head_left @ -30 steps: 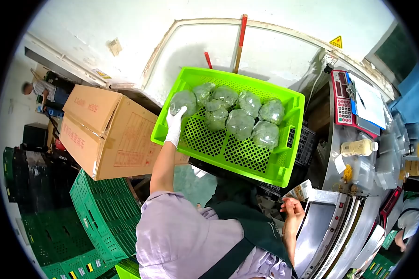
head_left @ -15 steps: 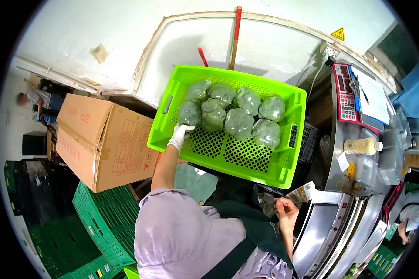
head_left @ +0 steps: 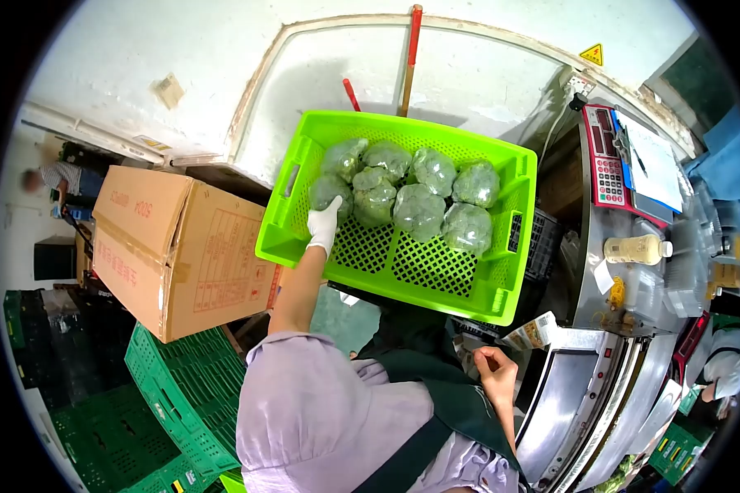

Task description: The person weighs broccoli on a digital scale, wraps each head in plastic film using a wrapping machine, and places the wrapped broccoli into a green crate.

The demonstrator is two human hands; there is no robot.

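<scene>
Bright green crate (head_left: 419, 135) carrying eight wrapped green heads (head_left: 419, 212).

The plastic crate has raised walls, perforated along the far side and slotted at both ends, and a lattice floor (head_left: 432, 269) pierced with small holes. The heads, each in clear film, sit directly on that lattice in two rows of four, gathered toward the far side, with neighbours touching or just beside one another. The rows run almost from the left end to the right, and the lattice shows along the near side. What supports the crate underneath is mostly hidden.
</scene>
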